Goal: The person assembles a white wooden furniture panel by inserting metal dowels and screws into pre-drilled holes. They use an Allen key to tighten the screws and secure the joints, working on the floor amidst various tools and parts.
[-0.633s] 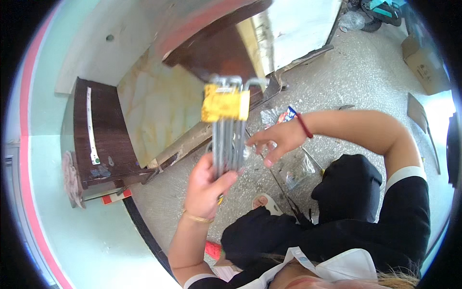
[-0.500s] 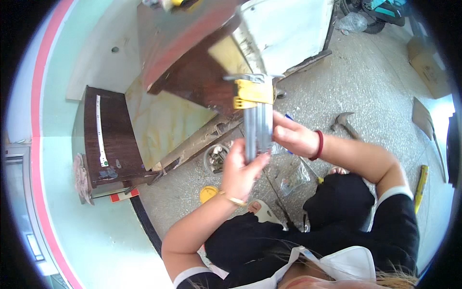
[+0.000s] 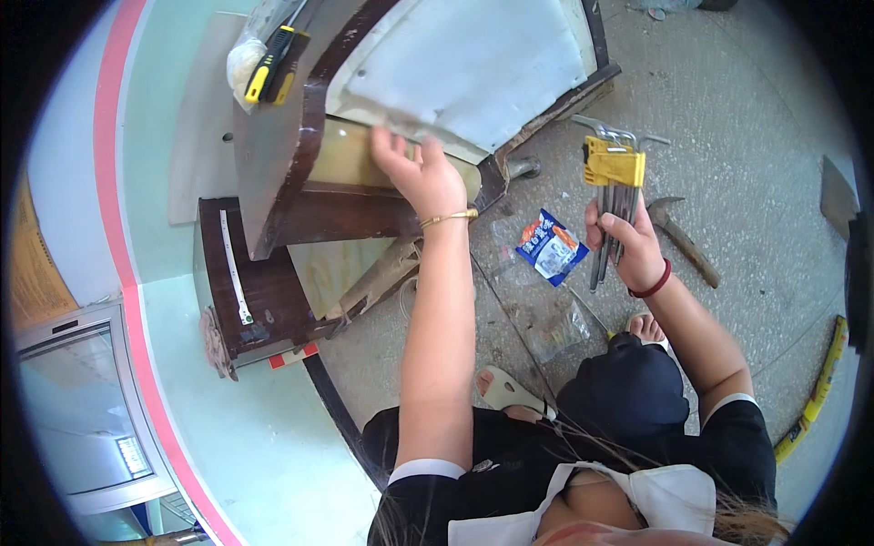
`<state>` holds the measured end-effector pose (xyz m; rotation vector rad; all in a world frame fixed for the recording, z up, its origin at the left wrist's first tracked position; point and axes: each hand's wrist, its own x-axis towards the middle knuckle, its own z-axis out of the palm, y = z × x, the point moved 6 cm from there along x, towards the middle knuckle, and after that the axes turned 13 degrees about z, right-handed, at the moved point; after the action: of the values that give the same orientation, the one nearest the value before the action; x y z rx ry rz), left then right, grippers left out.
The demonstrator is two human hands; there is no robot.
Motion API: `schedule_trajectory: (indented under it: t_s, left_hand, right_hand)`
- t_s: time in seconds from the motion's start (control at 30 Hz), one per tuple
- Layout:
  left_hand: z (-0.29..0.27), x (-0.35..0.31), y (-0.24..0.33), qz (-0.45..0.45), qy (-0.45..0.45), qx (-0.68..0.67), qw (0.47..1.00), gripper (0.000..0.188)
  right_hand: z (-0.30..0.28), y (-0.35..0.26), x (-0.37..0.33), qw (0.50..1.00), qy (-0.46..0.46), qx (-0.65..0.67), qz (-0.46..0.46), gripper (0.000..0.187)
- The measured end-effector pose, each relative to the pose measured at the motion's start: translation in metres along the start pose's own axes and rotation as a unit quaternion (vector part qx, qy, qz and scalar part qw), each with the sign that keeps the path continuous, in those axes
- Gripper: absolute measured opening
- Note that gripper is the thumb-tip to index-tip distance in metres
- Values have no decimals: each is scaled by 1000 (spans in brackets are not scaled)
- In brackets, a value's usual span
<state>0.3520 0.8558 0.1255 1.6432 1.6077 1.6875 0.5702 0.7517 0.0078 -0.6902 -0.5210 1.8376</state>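
My right hand (image 3: 633, 247) is closed around the lower shafts of a hex key set (image 3: 614, 164) in a yellow holder, its bent ends pointing up. My left hand (image 3: 426, 178) reaches forward with fingers apart, in front of the lower edge of a white panel (image 3: 473, 73) on a dark wooden piece of furniture (image 3: 296, 164). Whether its fingertips touch the panel I cannot tell. The pale yellowish board (image 3: 346, 156) below the panel is partly behind this hand.
Two yellow-black screwdrivers (image 3: 270, 65) lie on top of the furniture. On the floor are a hammer (image 3: 685, 238), a blue packet (image 3: 552, 247) and a clear plastic bag (image 3: 555, 332). A yellow spirit level (image 3: 815, 391) lies right. A white strip (image 3: 235, 268) rests on dark wood, left.
My left hand has let go of the hex key set and moved forward to the white panel. My right hand has taken the set over to the right.
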Motion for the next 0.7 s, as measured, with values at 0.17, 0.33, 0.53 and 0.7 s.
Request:
schedule_trajectory:
  t_s: [0.17,0.33,0.53,0.7]
  left_hand:
    - [1,14,-6,90,-20,158,983,43]
    - [-16,19,-6,120,-28,164,979,28]
    - [-14,-25,38,264,-69,335,902,29]
    - [-6,-51,54,339,-94,281,893,24]
  right_hand:
    - [8,1,2,999,-23,0,47,41]
    - [13,3,-2,997,-42,-11,64,41]
    - [9,0,-2,993,-64,52,79,41]
    - [4,-1,-1,971,-90,196,102,41]
